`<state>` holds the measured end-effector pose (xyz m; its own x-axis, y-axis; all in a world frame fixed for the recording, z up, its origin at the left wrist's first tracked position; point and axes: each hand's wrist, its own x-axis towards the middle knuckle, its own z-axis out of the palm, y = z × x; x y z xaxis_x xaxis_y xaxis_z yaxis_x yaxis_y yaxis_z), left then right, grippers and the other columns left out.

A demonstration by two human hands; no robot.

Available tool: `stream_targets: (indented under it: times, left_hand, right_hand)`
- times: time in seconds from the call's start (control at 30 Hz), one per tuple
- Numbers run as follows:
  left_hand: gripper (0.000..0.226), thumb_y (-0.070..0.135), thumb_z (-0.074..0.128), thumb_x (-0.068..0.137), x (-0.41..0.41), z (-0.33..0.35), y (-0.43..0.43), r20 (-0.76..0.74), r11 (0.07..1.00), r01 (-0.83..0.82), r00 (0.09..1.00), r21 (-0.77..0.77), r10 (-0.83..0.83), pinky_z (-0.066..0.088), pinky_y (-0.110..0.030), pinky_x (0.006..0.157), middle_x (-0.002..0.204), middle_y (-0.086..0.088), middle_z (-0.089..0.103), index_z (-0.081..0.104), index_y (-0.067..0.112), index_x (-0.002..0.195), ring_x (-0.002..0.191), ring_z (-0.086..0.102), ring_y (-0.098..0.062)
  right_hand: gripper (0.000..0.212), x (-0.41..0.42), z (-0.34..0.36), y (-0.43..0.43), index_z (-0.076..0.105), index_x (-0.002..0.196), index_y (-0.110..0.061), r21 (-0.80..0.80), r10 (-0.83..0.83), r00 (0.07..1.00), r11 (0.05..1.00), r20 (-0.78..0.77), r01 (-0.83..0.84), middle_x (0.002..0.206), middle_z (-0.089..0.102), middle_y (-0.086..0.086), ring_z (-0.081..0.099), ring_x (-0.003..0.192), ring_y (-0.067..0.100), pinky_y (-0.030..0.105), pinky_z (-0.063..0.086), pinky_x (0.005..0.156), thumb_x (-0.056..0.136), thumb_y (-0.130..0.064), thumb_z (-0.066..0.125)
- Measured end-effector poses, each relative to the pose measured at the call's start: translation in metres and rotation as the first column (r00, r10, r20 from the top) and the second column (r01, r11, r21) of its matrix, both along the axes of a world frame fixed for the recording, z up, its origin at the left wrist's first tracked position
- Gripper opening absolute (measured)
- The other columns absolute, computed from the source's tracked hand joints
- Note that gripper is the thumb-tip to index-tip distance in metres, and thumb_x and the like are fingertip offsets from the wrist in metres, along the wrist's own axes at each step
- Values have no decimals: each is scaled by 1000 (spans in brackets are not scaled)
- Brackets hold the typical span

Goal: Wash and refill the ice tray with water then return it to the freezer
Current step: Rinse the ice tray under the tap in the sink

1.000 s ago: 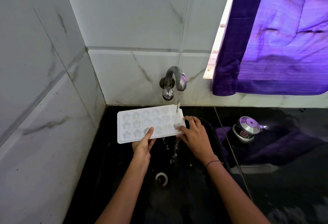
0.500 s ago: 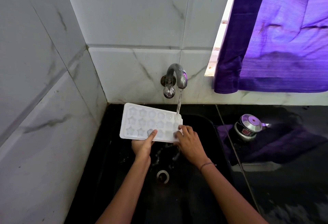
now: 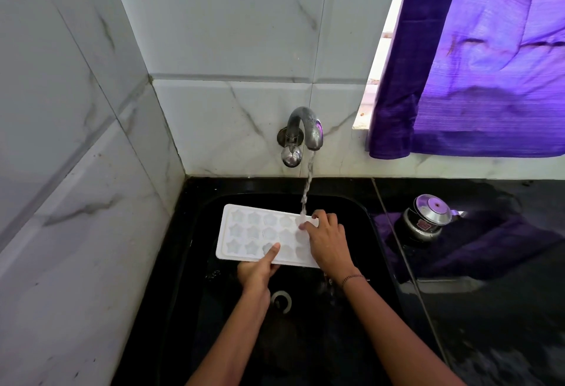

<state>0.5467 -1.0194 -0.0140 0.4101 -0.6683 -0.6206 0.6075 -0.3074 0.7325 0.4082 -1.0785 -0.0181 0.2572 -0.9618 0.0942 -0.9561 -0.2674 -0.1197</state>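
A white ice tray (image 3: 244, 232) with star-shaped cells is held over the black sink (image 3: 360, 211). My left hand (image 3: 258, 269) grips its near edge, thumb lying on top across a cell. My right hand (image 3: 325, 238) lies over the tray's right end, fingers curled on its far corner. Water runs from the metal tap (image 3: 305, 128) and lands on the tray's right end, by my right fingertips. The freezer is out of sight.
The sink drain (image 3: 281, 301) sits below my hands. A small steel lidded pot (image 3: 426, 220) stands on the black counter (image 3: 489, 309) to the right. A purple curtain (image 3: 489, 64) hangs over the window. Marble-tiled walls close in on the left and behind.
The tray has dropped lower into the sink and levelled out. My right hand has slid up over the tray's right end, under the stream.
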Motion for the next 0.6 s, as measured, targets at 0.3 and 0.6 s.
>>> stream_targets:
  times: [0.3,0.6]
  left_hand:
    - [49,-1,79,68,2,10,2,-89,999,0,996,-34,-3,57,-23,51,108,-12,66,60,1,113,87,66,-23]
    - [48,0,80,67,8,7,-4,-88,997,46,995,-66,-52,57,-23,53,108,-9,67,61,6,111,93,66,-22]
  right_hand:
    - [35,-4,8,-7,52,126,-31,55,6,999,998,39,-8,149,27,3,21,137,26,44,24,108,97,-44,37]
    - [35,-5,18,-12,50,126,-31,75,5,999,997,42,-8,149,27,2,18,138,25,45,25,109,95,-44,41]
